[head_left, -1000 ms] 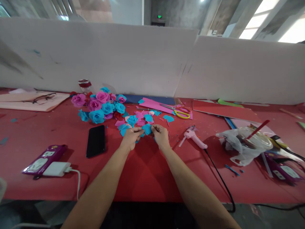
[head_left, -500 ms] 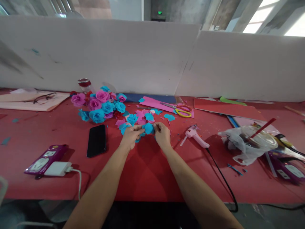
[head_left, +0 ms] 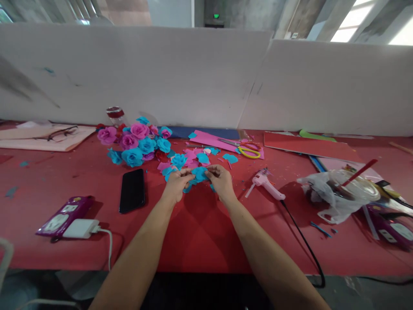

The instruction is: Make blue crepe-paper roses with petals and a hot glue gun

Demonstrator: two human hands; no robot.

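Note:
Between both hands is a blue paper petal [head_left: 200, 174], held just above the red table. My left hand [head_left: 176, 185] pinches its left edge between thumb and fingers. On the other side, my right hand [head_left: 222, 183] grips the right edge with thumb and forefinger. Loose blue and pink paper petals [head_left: 192, 158] lie around and behind the hands, with a blue paper flower [head_left: 178, 161] among them. Further left is a heap of blue, pink and red paper roses [head_left: 139, 130].
A pink glue gun [head_left: 267, 184] lies to the right, its black cord running off the front edge. Yellow-handled scissors [head_left: 249, 152] rest on pink paper behind. At left are a black phone [head_left: 132, 191] and a purple power strip [head_left: 66, 215]. A bagged cup [head_left: 350, 189] stands far right.
The fingers of my right hand have shifted slightly along the petal, and the petal now looks flatter and wider between the hands. The view has moved a little.

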